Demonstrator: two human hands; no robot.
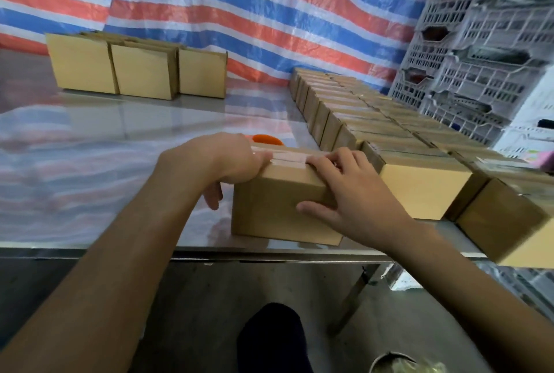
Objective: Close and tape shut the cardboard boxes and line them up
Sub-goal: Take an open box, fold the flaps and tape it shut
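Beneath left hand [230, 159] and right hand [353, 192] sits the taped cardboard box [269, 216].

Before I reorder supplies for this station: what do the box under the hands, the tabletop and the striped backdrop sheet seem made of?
Box: plain brown cardboard, matte, with a glossy tape strip along its top seam. Tabletop: probably stainless steel or similar polished metal, since it mirrors the stripes. Backdrop sheet: likely woven plastic tarpaulin, slightly shiny, wrinkled and translucent in places.

Tan cardboard boxes [299, 210], red, white, blue striped tarp [269, 13], grey-white crates [479, 58], orange object [266, 139]
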